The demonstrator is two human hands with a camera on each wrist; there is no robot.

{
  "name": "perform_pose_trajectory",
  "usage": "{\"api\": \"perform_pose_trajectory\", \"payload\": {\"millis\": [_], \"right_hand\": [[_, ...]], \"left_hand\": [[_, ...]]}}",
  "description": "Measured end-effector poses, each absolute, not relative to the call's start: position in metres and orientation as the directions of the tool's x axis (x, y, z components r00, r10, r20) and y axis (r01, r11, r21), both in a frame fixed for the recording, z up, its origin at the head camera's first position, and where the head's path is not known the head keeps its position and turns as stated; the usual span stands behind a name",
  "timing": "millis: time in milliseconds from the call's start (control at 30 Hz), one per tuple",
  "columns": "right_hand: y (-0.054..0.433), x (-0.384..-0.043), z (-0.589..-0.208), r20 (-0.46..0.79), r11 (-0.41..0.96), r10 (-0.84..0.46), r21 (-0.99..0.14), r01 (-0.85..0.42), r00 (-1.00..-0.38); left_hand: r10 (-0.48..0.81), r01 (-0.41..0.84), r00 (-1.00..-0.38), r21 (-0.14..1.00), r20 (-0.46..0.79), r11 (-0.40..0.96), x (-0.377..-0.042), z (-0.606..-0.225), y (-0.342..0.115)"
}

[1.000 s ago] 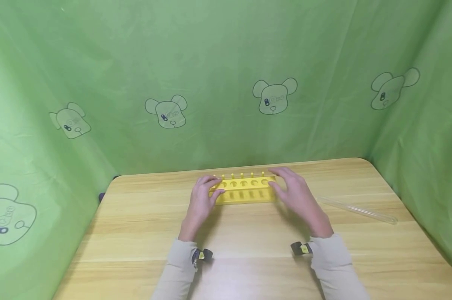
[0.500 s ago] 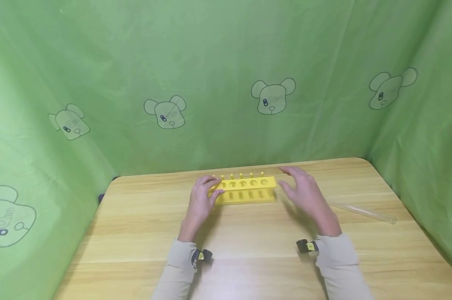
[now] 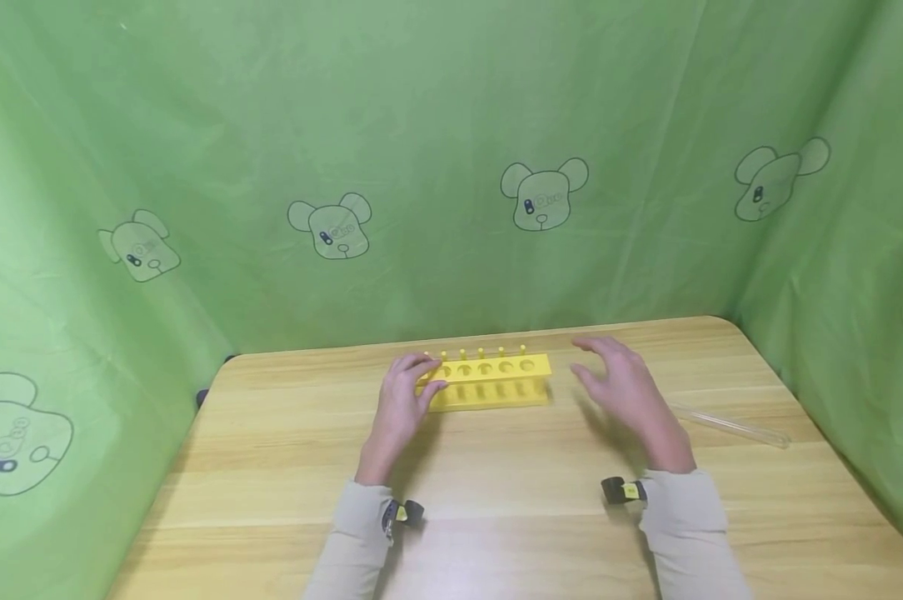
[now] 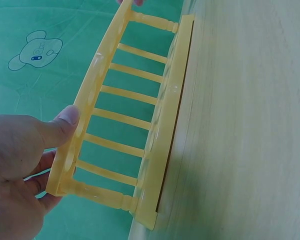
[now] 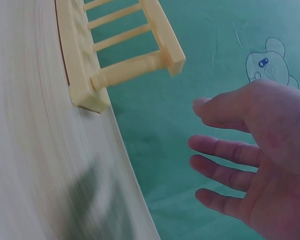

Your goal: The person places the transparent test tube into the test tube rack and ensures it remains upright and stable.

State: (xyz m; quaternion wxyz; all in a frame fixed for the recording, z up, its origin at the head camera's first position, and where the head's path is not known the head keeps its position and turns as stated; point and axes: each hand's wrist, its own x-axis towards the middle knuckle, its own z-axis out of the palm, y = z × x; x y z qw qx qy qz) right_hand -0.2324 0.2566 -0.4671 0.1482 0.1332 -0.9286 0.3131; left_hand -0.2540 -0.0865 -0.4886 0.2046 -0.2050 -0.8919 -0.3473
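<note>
A yellow test tube rack [image 3: 496, 377] stands upright on the table, with a row of holes along its top and short pegs behind. My left hand [image 3: 399, 400] grips its left end; in the left wrist view the thumb [image 4: 68, 115] presses the rack's top bar [image 4: 85, 100] and the other fingers pass behind it. Off the rack's right end, my right hand [image 3: 627, 392] hovers with nothing in it. In the right wrist view its fingers [image 5: 225, 170] are spread and slightly bent, with a gap between them and the rack's end post [image 5: 130, 69].
A clear glass test tube [image 3: 732, 425] lies on the wooden table [image 3: 496, 517], to the right of my right hand. Green curtain [image 3: 436, 275] with printed bear heads surrounds the table at the back and both sides.
My right hand has let go of the rack's right end and moved away to the right. The left hand keeps its grip, and the rack stays in place.
</note>
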Motion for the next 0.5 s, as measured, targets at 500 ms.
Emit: {"api": "perform_pose_trajectory", "payload": {"millis": [500], "right_hand": [[0.281,-0.229,-0.468,0.287,0.777,-0.117,-0.569,-0.267,-0.951]], "left_hand": [[0.222,0.506,-0.831,0.530,0.509,0.680,-0.254,-0.490,-0.087]]}}
